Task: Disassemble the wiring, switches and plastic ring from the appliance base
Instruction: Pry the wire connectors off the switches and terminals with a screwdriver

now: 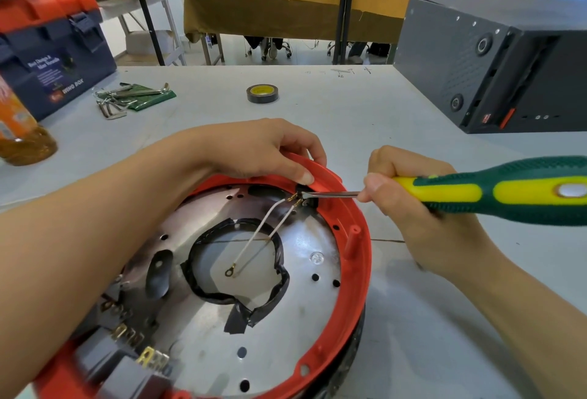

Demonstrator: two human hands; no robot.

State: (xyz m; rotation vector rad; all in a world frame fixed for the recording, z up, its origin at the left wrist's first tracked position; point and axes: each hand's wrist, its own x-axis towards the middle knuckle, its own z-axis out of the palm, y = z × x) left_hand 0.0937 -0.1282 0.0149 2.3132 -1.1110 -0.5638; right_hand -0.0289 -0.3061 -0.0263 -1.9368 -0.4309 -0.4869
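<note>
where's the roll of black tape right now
In the head view the roll of black tape lies flat on the grey table, beyond the left hand, with the hex keys to its left.

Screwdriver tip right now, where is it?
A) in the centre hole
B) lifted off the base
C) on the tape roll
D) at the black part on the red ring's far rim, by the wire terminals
D: the screwdriver tip meets the terminals at the red ring.
</note>
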